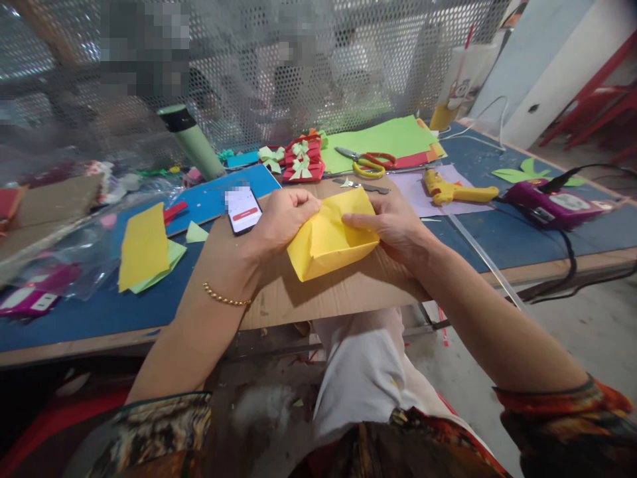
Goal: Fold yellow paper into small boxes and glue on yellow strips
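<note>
Through my remote view, the left hand (286,216) pinches the upper left rim of a yellow paper box (343,260); the right hand (398,229) grasps the right wall, thumb inside, other fingers mostly hidden behind. I suppose these 2 grips support the soft walls. The box is over the brown cardboard (279,302), which perhaps protects the blue table (124,326). It looks bright, open on top, slightly creased, with 1 pointed corner toward the cardboard's near edge. Right of the cardboard, a glue gun (455,191) rests on lilac paper (412,199), maybe for catching drips. Beyond the cardboard are scissors (369,166); near its left edge, a phone (243,214).
</note>
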Available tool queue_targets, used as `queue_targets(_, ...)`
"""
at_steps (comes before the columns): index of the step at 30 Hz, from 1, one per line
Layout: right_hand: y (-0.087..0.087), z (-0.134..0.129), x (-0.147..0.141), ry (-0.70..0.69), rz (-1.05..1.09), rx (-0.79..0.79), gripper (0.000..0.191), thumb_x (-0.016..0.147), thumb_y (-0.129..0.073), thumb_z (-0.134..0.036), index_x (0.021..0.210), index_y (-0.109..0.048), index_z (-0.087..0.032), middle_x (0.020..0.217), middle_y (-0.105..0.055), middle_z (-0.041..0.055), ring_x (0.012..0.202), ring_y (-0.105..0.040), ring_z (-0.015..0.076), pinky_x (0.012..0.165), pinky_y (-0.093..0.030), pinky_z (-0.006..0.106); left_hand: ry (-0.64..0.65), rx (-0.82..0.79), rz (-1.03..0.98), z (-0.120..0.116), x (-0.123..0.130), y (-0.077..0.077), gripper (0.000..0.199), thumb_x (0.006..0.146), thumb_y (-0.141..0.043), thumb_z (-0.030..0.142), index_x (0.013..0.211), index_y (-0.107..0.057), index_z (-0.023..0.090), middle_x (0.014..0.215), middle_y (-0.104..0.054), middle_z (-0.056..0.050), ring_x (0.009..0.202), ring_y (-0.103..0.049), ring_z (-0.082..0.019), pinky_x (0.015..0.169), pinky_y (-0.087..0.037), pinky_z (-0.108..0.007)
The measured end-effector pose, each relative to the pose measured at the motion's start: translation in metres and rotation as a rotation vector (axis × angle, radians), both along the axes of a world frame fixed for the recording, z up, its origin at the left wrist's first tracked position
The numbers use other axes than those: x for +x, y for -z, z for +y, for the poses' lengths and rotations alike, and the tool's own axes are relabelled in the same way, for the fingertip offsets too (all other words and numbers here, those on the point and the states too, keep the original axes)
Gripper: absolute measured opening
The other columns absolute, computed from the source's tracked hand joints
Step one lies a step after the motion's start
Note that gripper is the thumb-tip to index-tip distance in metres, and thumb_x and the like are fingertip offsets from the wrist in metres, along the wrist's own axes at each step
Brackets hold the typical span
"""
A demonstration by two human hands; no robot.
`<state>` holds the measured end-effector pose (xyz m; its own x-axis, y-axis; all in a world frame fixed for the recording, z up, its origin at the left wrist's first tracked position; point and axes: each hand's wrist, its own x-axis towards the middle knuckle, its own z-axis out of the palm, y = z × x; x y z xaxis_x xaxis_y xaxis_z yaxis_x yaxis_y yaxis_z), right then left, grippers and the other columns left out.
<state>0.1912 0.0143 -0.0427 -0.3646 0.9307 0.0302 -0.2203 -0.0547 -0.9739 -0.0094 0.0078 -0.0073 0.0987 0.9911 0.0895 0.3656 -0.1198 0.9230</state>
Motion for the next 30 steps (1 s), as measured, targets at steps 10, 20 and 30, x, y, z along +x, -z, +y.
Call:
queue_targets(10,0.001,0.003,0.003,-0.023,0.013,-0.089,0.034,0.062,-0.098,-0.031,0.088,-0.08,-0.022,0.093,-0.085,0.0083,0.09,-0.082,0.0291,0.082,-0.068,0.041,-0.001,-0.056,-0.002,-0.005,0.007,-0.004,0.022,0.087,-0.064,0.017,0.066,-0.06,0.018,0.066,-0.063,0.001,0.06,-0.056,-0.011,0.053,-0.039,-0.021)
queue_targets(20,-0.002,0.001,0.002,-0.004,0.021,-0.146,0.031,0.061,-0.097,-0.029,0.085,-0.079,-0.022,0.094,-0.086,0.0083,0.099,-0.083,0.033,0.086,-0.069,0.042,-0.001,-0.068,-0.029,-0.007,0.009,-0.006,0.021,0.088,-0.064,0.013,0.067,-0.063,0.017,0.067,-0.065,0.001,0.06,-0.057,-0.01,0.053,-0.041,-0.02)
queue_targets(30,-0.003,0.0,0.001,0.023,-0.002,-0.167,0.028,0.065,-0.095,-0.029,0.089,-0.081,-0.026,0.099,-0.087,0.0072,0.101,-0.083,0.0344,0.09,-0.071,0.045,-0.006,-0.07,-0.022,-0.008,0.01,-0.007,0.022,0.091,-0.061,0.01,0.07,-0.065,0.016,0.069,-0.066,0.001,0.061,-0.059,-0.01,0.055,-0.042,-0.021)
